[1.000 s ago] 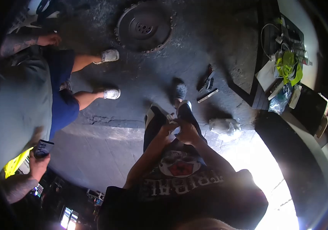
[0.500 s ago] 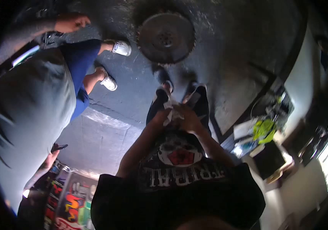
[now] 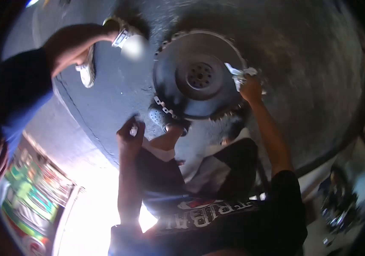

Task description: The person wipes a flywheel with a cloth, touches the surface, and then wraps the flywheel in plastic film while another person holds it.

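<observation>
In my head view, the toothed metal disc (image 3: 200,76) takes up the floor (image 3: 118,85) from about 11 to 1 o'clock; whether it lies quite flat I can't tell. Reading the disc as a clock, my right hand (image 3: 251,88) is at 3 o'clock, grip pinched on a crumpled white rag (image 3: 238,79) that overlaps the rim; contact I can't confirm. A loose corner points in toward the hub. If that cloth caught on a tooth while I pulled, my knuckles could be dragged onto the metal, the rag being thin padding.

My left hand (image 3: 128,138) hangs well off the rim toward 8 o'clock, thumb and fingers curled round a small pale scrap (image 3: 134,129). Held so loosely, it could drop.

My clog (image 3: 158,117) sits right by the teeth between 7 and 8 o'clock, so if the disc rocked, my toes could get nipped. Near 10 o'clock, a co-worker's shoe (image 3: 133,46) stands close; a careless step there could jolt the rim.
</observation>
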The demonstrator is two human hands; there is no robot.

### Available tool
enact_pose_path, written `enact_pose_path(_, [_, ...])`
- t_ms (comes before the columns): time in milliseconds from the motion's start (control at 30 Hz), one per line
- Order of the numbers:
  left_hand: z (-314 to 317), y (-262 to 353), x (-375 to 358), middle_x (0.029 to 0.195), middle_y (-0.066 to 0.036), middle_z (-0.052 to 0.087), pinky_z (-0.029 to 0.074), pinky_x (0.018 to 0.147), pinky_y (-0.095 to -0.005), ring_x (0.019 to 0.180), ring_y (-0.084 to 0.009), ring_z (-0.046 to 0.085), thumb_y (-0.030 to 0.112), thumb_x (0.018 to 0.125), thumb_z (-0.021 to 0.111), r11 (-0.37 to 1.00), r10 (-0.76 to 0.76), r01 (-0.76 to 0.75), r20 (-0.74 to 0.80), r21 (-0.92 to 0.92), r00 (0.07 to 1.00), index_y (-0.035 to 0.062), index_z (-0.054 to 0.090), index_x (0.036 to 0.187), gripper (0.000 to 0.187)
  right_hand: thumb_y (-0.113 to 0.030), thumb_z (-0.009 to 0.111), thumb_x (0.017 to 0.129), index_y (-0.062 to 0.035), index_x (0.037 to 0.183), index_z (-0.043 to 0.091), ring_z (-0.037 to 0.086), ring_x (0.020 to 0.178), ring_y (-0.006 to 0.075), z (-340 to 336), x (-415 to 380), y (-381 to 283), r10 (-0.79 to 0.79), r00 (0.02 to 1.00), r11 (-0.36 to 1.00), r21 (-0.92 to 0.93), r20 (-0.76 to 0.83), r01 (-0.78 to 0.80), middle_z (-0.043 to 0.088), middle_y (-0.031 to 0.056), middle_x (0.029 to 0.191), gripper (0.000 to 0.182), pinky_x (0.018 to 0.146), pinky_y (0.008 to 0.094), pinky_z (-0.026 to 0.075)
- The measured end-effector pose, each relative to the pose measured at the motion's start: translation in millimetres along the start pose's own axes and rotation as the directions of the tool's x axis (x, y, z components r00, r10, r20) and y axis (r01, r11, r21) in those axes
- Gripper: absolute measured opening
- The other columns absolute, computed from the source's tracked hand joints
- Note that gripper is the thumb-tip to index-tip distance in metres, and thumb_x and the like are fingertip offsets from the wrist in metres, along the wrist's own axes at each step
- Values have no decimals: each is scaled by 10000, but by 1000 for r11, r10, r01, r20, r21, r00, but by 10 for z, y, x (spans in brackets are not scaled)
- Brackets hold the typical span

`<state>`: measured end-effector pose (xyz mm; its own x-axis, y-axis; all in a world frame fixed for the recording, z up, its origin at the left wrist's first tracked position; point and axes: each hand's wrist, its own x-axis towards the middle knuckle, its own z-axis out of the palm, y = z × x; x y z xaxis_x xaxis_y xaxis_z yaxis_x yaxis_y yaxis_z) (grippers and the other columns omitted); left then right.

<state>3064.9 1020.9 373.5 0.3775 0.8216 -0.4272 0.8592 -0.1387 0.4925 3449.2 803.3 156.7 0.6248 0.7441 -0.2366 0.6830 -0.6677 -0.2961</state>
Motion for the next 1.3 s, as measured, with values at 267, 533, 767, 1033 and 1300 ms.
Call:
enact_pose_path(267, [53, -264, -546, 706, -82, 654, 489, 635, -305, 634, -168, 613, 96, 752, 650, 941, -50, -61, -315, -333, 948, -14, 632, 986, 260, -239, 719, 720, -37, 1009, 670, 588, 945, 389, 1170, 1071, -986, -403, 812, 914, -136, -421, 383, 621, 189, 1011, 356, 794, 481, 477])
enact_pose_path(533, [442, -109, -1925, 581, -75, 612, 463, 551, -329, 498, -216, 579, 141, 694, 637, 899, -350, 118, -529, -422, 773, -36, 624, 836, 228, -61, 633, 673, -56, 970, 688, 581, 870, 382, 1905, 318, -2535, -802, 596, 586, 224, 24, 779, 583, 170, 908, 302, 748, 459, 477])
enact_pose_path(767, [776, 433, -2551, 656, -123, 640, 454, 588, -320, 562, -214, 586, 218, 751, 703, 761, -575, 91, -603, -642, 553, -49, 634, 882, 305, -103, 654, 634, -57, 978, 671, 619, 862, 371, 1684, -544, -1341, -934, -60, 84, 379, 351, 922, 615, 162, 964, 348, 764, 437, 525])
enact_pose_path(1033, [1106, 430, -3148, 673, -135, 647, 440, 621, -301, 584, -214, 579, 97, 666, 662, 650, -752, 313, -526, -692, 397, -60, 631, 917, 298, -176, 635, 735, -58, 961, 657, 597, 864, 370, 1895, 406, -2405, -938, 315, 324, 39, 143, 945, 576, 225, 919, 256, 719, 460, 479])
enact_pose_path(1300, [950, 605, -3266, 641, -124, 655, 442, 600, -326, 550, -225, 569, 167, 645, 684, 668, -665, 311, -354, -676, 658, -74, 621, 960, 402, -154, 683, 728, -97, 934, 713, 609, 969, 332, 1272, -474, -1282, -958, 64, 186, 433, 281, 882, 613, 176, 1010, 216, 808, 426, 501])
